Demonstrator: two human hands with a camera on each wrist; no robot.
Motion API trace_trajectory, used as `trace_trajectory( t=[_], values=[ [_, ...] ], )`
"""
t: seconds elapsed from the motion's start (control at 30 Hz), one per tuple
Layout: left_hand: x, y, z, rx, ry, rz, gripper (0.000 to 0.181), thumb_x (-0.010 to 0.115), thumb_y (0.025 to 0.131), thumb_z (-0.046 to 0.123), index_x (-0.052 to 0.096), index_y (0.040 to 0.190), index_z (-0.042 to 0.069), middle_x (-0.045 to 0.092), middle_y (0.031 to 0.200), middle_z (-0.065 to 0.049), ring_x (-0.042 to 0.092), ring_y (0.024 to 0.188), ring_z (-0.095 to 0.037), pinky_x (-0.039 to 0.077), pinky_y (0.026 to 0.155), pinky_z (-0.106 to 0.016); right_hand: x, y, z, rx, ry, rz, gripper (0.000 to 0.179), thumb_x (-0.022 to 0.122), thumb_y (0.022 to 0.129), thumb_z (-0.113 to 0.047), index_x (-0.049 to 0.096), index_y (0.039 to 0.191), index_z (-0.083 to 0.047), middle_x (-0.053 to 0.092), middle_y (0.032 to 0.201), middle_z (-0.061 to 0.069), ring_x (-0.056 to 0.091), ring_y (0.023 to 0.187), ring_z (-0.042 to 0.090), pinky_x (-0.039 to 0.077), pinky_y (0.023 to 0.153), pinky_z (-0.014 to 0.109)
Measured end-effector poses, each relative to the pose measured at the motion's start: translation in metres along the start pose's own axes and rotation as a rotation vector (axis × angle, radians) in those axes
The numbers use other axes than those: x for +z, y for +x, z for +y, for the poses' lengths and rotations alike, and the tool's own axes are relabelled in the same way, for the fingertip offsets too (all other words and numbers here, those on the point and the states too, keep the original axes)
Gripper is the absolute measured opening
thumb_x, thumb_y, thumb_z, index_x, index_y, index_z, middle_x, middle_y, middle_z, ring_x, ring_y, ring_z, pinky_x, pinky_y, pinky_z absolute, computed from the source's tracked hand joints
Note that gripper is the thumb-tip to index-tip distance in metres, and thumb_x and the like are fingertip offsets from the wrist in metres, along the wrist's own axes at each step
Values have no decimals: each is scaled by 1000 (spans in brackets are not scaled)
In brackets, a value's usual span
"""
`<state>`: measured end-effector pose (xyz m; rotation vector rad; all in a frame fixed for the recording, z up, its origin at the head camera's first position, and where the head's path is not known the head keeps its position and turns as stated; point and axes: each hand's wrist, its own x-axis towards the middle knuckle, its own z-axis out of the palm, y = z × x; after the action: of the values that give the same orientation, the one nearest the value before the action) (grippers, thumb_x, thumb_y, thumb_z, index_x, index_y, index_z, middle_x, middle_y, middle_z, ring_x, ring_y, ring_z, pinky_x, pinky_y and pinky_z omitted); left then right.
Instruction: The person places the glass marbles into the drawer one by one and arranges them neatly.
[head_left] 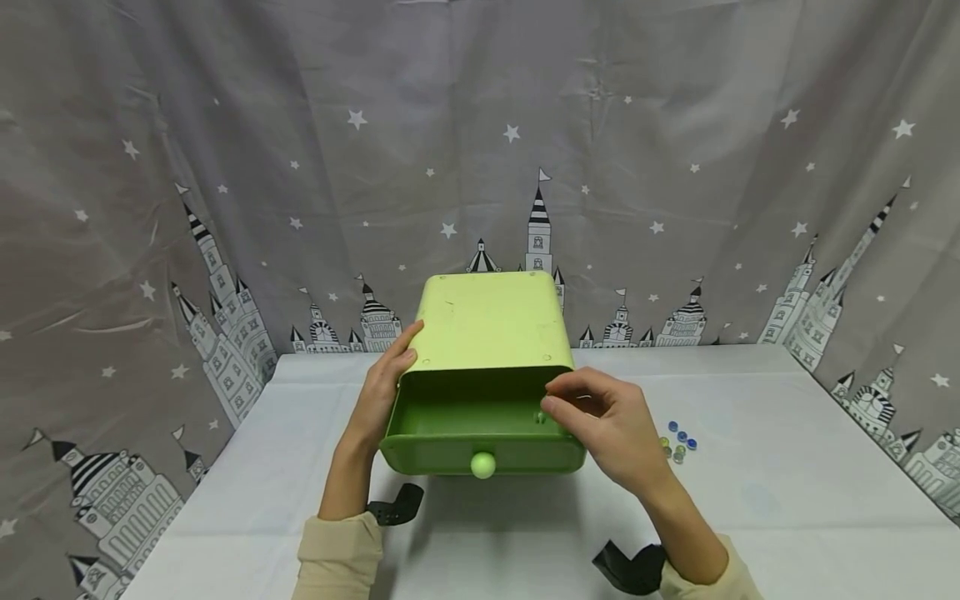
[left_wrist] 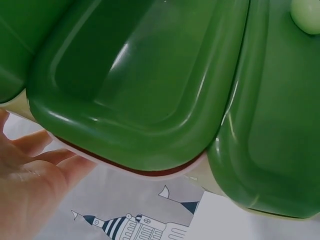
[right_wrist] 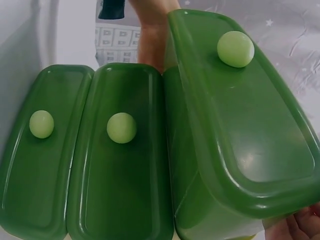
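A small chest with a pale green shell [head_left: 491,321] stands on the table, its dark green top drawer [head_left: 450,457] pulled out. My left hand [head_left: 380,392] rests along the chest's left side, fingers extended against the shell. Over the drawer's right end is my right hand [head_left: 617,421], its thumb and forefinger tips slightly apart with no object showing between them. Small clear green beads [head_left: 540,417] show inside the drawer just below those fingertips. The right wrist view shows the drawer's front [right_wrist: 265,125] jutting out, with fingers [right_wrist: 300,225] at its edge.
Several small glass beads [head_left: 682,436], blue, green and clear, lie on the white table [head_left: 787,467] right of the chest. Two lower drawers [right_wrist: 120,170] sit closed. A grey curtain [head_left: 675,100] with castles hangs behind. Black straps [head_left: 630,568] stick out at the wrists.
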<state>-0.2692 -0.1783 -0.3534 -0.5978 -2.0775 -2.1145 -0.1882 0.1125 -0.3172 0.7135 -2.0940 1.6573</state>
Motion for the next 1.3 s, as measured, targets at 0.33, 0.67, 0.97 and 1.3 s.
trace_trajectory(
  t=[0.33, 0.67, 0.97, 1.3],
  values=[
    [1, 0, 1, -7, -31, -4, 54, 39, 105, 26, 28, 157, 14, 22, 160, -2, 23, 143, -17, 22, 113, -45, 2, -2, 3, -25, -10, 7, 14, 73, 85, 2, 72, 99, 1, 70, 94, 5, 67, 88, 17, 55, 78, 28],
    [4, 1, -3, -19, -14, 11, 54, 39, 104, 25, 29, 157, 15, 22, 160, -1, 25, 142, -17, 24, 112, -44, -2, -4, 11, -33, 7, 5, 15, 73, 86, 1, 71, 100, 3, 70, 94, 5, 67, 88, 17, 55, 78, 28],
    [5, 1, -3, -32, -3, 8, 54, 39, 105, 26, 29, 157, 16, 23, 159, 0, 27, 141, -17, 27, 110, -41, -5, -8, 13, -44, 43, 26, 14, 72, 86, 5, 72, 100, 2, 70, 95, 9, 67, 88, 13, 55, 77, 27],
    [3, 3, -4, -15, 23, 23, 54, 38, 105, 26, 30, 156, 13, 23, 160, -3, 20, 144, -17, 17, 115, -44, -8, -11, 14, 28, 134, 67, 18, 69, 87, 7, 69, 104, 8, 67, 102, 18, 69, 89, 19, 56, 75, 29]
  ],
)
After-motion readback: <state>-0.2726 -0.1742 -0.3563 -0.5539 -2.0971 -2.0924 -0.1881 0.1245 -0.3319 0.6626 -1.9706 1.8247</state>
